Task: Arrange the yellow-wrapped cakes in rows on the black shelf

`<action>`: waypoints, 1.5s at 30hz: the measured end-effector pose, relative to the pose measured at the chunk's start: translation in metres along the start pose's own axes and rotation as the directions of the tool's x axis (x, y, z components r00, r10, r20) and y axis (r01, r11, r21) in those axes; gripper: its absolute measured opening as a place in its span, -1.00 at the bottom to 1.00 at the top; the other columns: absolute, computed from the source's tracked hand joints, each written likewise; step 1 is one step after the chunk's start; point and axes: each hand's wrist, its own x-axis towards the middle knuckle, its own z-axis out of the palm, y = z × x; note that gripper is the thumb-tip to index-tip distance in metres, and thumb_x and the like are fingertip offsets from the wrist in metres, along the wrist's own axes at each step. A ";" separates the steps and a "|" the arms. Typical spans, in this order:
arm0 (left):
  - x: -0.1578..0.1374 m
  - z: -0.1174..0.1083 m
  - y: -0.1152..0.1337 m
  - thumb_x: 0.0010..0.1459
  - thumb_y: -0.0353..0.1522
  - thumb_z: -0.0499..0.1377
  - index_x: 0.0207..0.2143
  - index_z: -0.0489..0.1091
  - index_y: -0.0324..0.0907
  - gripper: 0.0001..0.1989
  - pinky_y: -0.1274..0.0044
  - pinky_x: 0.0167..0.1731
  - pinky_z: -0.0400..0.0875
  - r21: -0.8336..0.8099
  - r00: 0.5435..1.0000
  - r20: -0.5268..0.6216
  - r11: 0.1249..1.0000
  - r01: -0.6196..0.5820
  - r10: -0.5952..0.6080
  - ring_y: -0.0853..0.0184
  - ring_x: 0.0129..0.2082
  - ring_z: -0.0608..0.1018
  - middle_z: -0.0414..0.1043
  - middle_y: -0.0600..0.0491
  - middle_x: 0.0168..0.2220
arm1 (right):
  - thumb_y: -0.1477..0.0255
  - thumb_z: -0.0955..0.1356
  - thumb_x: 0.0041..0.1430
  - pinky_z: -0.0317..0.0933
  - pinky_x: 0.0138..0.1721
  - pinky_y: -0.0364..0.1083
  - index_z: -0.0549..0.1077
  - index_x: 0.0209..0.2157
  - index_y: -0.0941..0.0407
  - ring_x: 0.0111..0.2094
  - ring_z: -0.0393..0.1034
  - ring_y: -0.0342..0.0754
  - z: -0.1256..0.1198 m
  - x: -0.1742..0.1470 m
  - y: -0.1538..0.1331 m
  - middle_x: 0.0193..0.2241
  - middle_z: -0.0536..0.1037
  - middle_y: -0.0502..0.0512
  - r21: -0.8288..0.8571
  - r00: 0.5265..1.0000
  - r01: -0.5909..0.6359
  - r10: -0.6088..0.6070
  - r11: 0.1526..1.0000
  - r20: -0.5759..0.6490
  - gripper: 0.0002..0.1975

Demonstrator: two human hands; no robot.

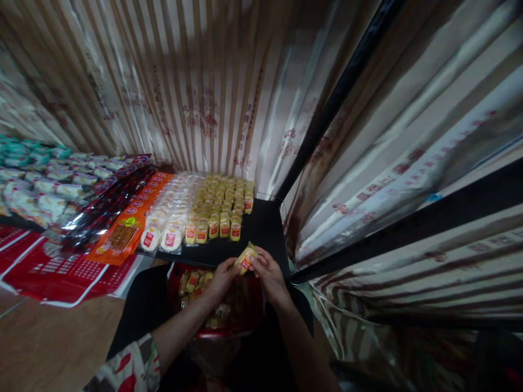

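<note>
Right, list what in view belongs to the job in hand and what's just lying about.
Part of the job:
yellow packet, held between left hand and right hand
loose yellow packets in the red bag
rows of yellow packets on the black table

Seemingly just lying about:
round white packs
orange pack
teal packs
red printed sheet

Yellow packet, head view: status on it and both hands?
Left hand and right hand: both holding yellow packet. Packet tilted, red label showing. In the way: left forearm partly hides red container of similar packets.
</note>
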 end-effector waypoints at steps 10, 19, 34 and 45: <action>0.055 0.030 0.002 0.05 -0.26 0.11 -0.02 0.30 -0.25 -0.56 0.59 -0.50 0.35 0.318 0.977 -0.166 0.945 -0.074 0.133 0.41 -0.48 0.50 0.45 -0.02 -0.28 | 0.26 0.40 -0.15 0.31 -0.13 0.00 0.38 -0.12 0.13 -0.22 0.46 0.02 -0.005 0.048 0.002 -0.23 0.55 0.14 -0.105 0.975 0.146 -0.161 0.984 -0.152 -0.51; 0.080 0.061 0.008 0.19 -0.34 -0.09 0.08 0.23 -0.28 -0.58 0.43 0.24 -0.06 0.481 0.951 -0.117 0.854 -0.199 0.287 0.30 0.24 0.13 0.08 -0.09 0.23 | 0.25 0.29 0.00 0.31 -0.13 0.00 0.32 0.01 0.15 -0.21 0.44 0.00 -0.008 0.136 0.005 -0.22 0.53 0.16 -0.437 0.898 0.265 -0.385 0.860 -0.214 -0.49; 0.140 0.063 0.026 0.25 -0.31 -0.14 0.23 -0.03 -0.22 -0.49 0.42 0.26 -0.15 0.317 0.956 -0.129 0.925 -0.211 0.262 0.30 0.29 -0.03 -0.10 -0.02 0.30 | 0.28 0.26 0.04 0.16 0.05 0.04 0.35 0.04 0.11 -0.01 0.31 0.04 0.007 0.186 -0.004 -0.01 0.44 0.15 -0.648 0.863 0.362 -0.504 0.670 -0.040 -0.50; 0.152 0.063 0.021 0.26 -0.33 -0.19 0.22 -0.02 -0.33 -0.50 0.45 0.25 -0.13 0.313 0.956 -0.143 0.928 -0.200 0.254 0.34 0.28 0.00 -0.09 -0.08 0.29 | 0.35 0.19 0.05 0.11 0.09 0.04 0.31 0.08 0.13 0.06 0.24 0.03 0.013 0.183 -0.005 0.04 0.39 0.15 -0.628 0.867 0.397 -0.498 0.669 0.017 -0.48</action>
